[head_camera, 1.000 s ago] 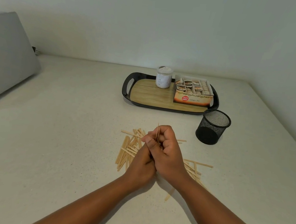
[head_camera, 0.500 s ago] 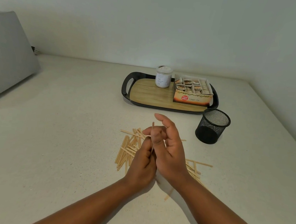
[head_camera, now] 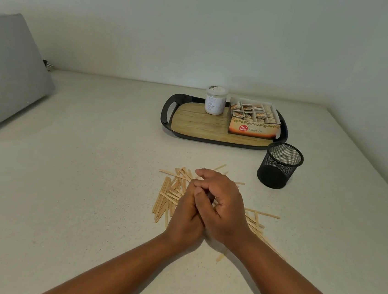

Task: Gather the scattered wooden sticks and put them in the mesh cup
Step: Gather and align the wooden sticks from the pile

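Observation:
Several pale wooden sticks (head_camera: 167,198) lie scattered in a pile on the counter, spreading out left and right of my hands. My left hand (head_camera: 187,214) is curled in a fist over the pile's middle, gripping the sticks gathered in it, though they are hidden. My right hand (head_camera: 224,202) lies over the left fingers with its own fingers bent down onto the pile; what they hold is hidden. One stick (head_camera: 220,167) pokes out beyond the right fingertips. The black mesh cup (head_camera: 280,165) stands upright to the right, a short way beyond my hands.
A black-rimmed tray (head_camera: 168,111) with a wood-look floor sits behind the pile, carrying a white jar (head_camera: 215,100) and an open tea box (head_camera: 253,119). A grey slab (head_camera: 6,79) leans at the far left. Walls close the back and right side.
Both hands have dropped from holding sticks upright above the pile to resting low on it. The right hand, open half a second ago, now curls over the left.

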`<action>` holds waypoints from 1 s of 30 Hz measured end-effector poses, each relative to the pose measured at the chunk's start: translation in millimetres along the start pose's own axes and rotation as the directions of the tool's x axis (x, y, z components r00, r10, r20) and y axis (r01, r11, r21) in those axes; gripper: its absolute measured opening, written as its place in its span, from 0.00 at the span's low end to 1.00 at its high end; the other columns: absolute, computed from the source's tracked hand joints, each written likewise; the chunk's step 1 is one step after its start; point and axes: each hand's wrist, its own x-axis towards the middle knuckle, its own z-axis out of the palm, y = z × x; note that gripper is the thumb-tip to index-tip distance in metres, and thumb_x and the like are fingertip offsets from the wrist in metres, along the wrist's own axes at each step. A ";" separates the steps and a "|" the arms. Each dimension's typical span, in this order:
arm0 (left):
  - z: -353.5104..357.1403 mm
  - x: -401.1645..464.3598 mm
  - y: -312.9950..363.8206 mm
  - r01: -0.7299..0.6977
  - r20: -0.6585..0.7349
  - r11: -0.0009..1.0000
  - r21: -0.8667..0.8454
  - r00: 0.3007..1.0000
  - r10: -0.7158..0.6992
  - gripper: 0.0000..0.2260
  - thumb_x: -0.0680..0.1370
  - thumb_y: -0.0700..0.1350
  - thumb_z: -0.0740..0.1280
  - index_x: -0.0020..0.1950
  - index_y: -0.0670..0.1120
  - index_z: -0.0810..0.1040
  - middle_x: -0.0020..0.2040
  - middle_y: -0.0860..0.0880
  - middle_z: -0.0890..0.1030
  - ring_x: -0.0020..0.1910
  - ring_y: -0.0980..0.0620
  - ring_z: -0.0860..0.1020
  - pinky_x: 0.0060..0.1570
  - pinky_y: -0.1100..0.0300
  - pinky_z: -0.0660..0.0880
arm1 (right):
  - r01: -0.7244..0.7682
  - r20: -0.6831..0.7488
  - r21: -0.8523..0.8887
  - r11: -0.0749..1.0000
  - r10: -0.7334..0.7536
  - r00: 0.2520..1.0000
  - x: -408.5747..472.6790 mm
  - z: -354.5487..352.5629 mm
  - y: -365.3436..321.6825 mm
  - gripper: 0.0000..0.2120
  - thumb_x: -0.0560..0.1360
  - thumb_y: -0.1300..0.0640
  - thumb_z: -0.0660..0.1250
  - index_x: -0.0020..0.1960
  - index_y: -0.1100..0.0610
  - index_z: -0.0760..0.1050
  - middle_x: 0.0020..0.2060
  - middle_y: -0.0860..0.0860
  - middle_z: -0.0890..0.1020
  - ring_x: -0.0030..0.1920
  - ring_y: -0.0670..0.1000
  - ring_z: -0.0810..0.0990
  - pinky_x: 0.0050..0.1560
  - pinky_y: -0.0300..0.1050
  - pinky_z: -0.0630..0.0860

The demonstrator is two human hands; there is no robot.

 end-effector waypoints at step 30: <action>-68.9 47.7 40.2 0.246 -0.115 0.281 0.928 0.904 -0.411 0.11 0.74 0.56 0.75 0.46 0.50 0.84 0.44 0.52 0.81 0.43 0.52 0.80 0.41 0.56 0.77 | -0.084 0.406 -0.705 0.704 0.498 0.766 11.8 -23.5 18.9 0.10 0.77 0.46 0.67 0.43 0.48 0.67 0.44 0.47 0.70 0.46 0.51 0.73 0.38 0.46 0.67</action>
